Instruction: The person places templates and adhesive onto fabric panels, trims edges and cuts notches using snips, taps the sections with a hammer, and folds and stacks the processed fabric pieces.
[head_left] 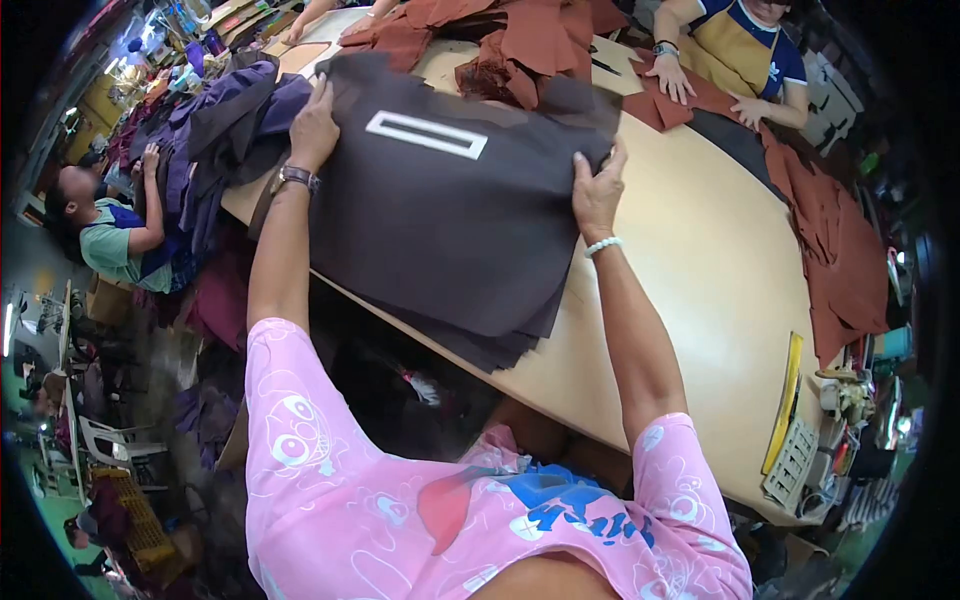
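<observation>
A dark brown cut fabric piece (430,240) spreads over the near-left part of the table, with a white rectangular outline (430,125) on its upper half. My left hand (315,128) grips its upper left edge, fingers closed on the cloth. At the upper right corner, my right hand (598,192) holds the same piece, thumb on top and fingers partly hidden behind it. Several layered dark edges show beneath at the lower right, so more pieces seem to lie under it. Whether the upper edge is lifted off the table is hard to tell.
Rust-brown fabric (530,45) is heaped across the table (700,290); more hangs over its right edge. Another person's hands (675,80) rest on cloth at the far right. A person (120,235) stands left by purple fabric (215,120). A yellow strip (784,400) lies at the right.
</observation>
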